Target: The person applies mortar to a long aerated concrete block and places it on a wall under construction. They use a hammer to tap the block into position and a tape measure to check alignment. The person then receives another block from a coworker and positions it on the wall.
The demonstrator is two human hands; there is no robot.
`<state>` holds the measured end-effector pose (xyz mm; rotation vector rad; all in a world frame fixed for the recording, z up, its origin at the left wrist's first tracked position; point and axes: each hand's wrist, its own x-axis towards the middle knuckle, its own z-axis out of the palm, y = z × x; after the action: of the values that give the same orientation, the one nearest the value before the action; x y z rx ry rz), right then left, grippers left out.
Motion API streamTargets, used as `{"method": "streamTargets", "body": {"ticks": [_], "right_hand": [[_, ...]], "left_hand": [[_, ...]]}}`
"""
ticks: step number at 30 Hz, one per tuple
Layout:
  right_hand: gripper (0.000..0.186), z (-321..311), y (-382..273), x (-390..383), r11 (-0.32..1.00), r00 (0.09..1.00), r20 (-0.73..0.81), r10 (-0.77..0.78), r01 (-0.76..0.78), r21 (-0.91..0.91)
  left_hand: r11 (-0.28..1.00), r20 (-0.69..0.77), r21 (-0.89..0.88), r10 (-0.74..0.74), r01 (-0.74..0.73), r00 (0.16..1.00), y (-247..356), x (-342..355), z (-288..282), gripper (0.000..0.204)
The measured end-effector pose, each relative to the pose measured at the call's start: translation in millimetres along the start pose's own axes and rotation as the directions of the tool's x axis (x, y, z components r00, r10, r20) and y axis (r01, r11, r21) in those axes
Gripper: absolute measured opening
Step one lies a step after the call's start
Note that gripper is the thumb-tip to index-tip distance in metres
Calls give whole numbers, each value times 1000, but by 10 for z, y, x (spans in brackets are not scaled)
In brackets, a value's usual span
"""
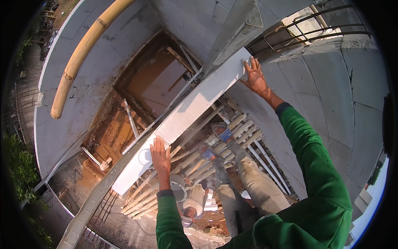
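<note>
A long white slab (190, 112), looking like lightweight concrete block, lies diagonally along the top of a narrow wall in front of me. My left hand (160, 157) rests flat on its nearer part, with the fingers pointing away from me. At the far right end, my right hand (256, 78) touches the slab's edge with its fingers spread. Neither hand is closed around anything. The slab's underside is hidden.
Below my sandalled feet (224, 132) is a platform of bamboo poles (244, 128), with a bucket (178, 189) lower down. Beyond the slab drops a deep pit with muddy water (153, 87). A bamboo pole (78, 54) juts in upper left; rebar (319, 31) sticks out upper right.
</note>
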<state>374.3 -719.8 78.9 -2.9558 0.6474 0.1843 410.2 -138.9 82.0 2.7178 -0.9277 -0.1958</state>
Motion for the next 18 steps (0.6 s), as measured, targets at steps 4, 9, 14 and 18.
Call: {"method": "streamTargets", "body": {"ticks": [4,9,14,18], "right_hand": [[98,11,67,53,998,998,-66,-23,28,64],[92,-45,86,57,998,997,-72,-41,44,38],[92,24,317,117,998,998,-22,-63,62,-14],[80,-124,249,254,992,994,83,-68,76,-101]], "left_hand": [[996,-35,-90,11,-14,999,2,-2,14,70],[994,-73,-111,15,-23,997,-9,-31,75,63],[994,-14,-102,-34,32,999,-10,29,103,55],[991,-83,-132,-25,14,996,-15,-20,180,57]]}}
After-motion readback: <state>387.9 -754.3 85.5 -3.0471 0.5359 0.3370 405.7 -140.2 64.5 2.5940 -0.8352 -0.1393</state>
